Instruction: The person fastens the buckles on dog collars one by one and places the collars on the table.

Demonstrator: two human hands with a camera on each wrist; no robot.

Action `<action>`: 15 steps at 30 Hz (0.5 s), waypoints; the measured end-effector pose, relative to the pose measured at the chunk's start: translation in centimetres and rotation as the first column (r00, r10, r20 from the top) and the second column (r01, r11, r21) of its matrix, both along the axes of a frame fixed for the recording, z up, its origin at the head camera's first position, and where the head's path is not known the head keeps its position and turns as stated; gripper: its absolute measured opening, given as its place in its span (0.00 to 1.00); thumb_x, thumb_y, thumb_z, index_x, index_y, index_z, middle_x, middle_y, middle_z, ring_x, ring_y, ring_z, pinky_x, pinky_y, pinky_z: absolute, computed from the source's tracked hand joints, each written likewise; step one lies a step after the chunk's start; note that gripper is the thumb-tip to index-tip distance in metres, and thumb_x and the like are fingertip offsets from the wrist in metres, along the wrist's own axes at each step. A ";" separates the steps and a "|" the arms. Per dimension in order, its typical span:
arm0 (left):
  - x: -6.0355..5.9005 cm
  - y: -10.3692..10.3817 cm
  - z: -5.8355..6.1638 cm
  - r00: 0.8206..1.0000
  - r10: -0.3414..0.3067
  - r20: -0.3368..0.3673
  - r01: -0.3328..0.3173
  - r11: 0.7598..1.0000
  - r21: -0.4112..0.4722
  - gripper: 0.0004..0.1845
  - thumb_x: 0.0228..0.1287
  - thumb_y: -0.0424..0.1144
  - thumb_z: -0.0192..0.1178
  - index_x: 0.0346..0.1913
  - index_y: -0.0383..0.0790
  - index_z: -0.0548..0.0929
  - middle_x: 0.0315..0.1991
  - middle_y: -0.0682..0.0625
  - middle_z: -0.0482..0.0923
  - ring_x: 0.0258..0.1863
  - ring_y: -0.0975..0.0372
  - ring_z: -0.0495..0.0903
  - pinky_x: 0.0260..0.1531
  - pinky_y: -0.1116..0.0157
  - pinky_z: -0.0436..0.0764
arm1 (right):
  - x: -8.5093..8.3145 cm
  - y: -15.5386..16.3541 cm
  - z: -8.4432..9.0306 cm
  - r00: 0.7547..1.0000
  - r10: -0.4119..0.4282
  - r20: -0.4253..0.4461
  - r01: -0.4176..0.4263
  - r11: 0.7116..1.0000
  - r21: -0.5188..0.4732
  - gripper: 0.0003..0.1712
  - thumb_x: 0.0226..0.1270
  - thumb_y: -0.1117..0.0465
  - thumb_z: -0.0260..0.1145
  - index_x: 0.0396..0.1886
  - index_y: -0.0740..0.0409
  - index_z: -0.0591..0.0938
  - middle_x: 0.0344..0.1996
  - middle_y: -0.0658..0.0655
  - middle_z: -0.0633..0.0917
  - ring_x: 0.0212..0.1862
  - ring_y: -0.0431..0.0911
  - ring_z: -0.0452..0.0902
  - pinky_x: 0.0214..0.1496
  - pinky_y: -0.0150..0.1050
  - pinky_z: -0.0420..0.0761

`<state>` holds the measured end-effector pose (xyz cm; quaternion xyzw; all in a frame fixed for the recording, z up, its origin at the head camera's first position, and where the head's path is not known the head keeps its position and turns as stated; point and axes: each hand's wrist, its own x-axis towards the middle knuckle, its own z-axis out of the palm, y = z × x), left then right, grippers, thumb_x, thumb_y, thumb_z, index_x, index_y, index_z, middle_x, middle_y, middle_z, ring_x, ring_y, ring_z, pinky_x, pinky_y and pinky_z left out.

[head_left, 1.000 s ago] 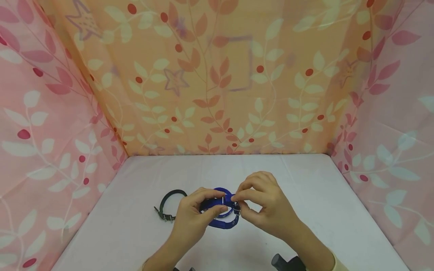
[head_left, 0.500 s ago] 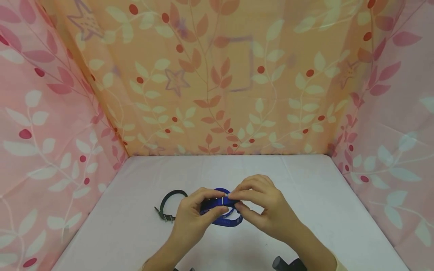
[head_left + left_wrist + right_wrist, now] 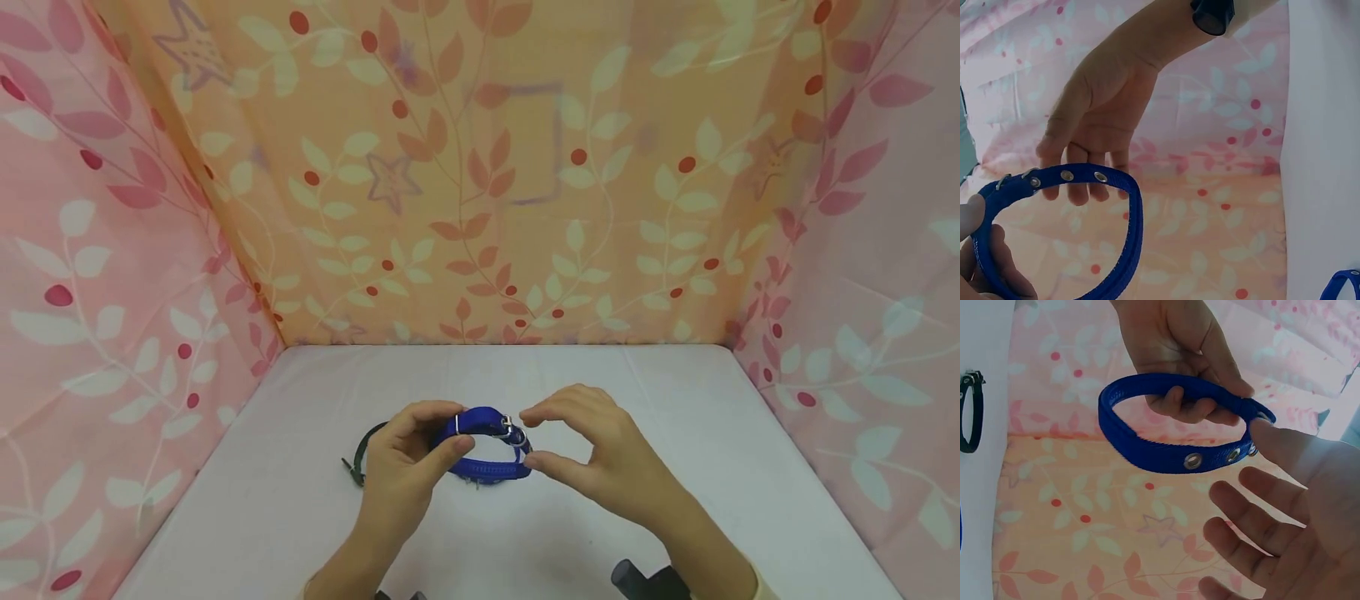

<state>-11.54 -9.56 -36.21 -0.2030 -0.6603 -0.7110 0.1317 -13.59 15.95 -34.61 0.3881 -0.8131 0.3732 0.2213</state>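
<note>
My left hand [image 3: 450, 432] pinches a blue collar [image 3: 480, 419] between thumb and fingers and holds it up as a closed loop above the table. Its metal buckle [image 3: 512, 431] points toward my right hand [image 3: 534, 435], which hovers just beside it with fingers spread and holds nothing. The left wrist view shows the collar's eyelets [image 3: 1067, 175] in front of the open right hand [image 3: 1097, 125]. In the right wrist view the left hand [image 3: 1179, 356] grips the collar [image 3: 1147, 447], and the right thumb [image 3: 1285, 447] is close to its end.
A black collar [image 3: 360, 454] lies on the white table [image 3: 675, 433], partly behind my left hand; it also shows at the edge [image 3: 969, 412]. A second blue strap [image 3: 1341, 281] lies below. Patterned cloth walls [image 3: 480, 208] close three sides.
My right hand has let go of the blue collar and opened. The left hand has lifted the collar slightly and moved left, now holding it alone.
</note>
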 end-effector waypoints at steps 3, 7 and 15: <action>-0.1 -0.2 0.0 0.999 -0.031 -0.021 0.032 0.997 0.064 0.18 0.60 0.25 0.71 0.52 0.25 0.81 0.50 0.47 0.84 0.48 0.60 0.85 0.52 0.64 0.85 | 0.0 0.2 0.1 0.996 -0.010 0.084 0.006 0.999 0.043 0.21 0.60 0.48 0.79 0.53 0.35 0.84 0.46 0.33 0.85 0.54 0.34 0.78 0.61 0.42 0.75; -0.6 -0.7 -0.1 0.988 -0.114 -0.101 0.121 0.990 0.072 0.18 0.60 0.24 0.71 0.50 0.20 0.79 0.50 0.49 0.85 0.51 0.59 0.84 0.54 0.64 0.84 | -0.2 0.3 0.1 0.997 0.007 0.082 -0.011 0.999 0.052 0.15 0.61 0.52 0.79 0.47 0.37 0.86 0.42 0.33 0.86 0.50 0.34 0.79 0.58 0.42 0.76; -1.6 -2.4 0.5 0.992 -0.100 -0.072 0.094 0.993 -0.074 0.16 0.53 0.26 0.75 0.46 0.28 0.86 0.44 0.52 0.88 0.50 0.59 0.83 0.53 0.69 0.82 | -0.5 0.9 0.2 0.997 0.005 -0.072 -0.005 1.000 0.005 0.15 0.58 0.58 0.81 0.43 0.40 0.87 0.39 0.35 0.86 0.48 0.37 0.79 0.59 0.37 0.71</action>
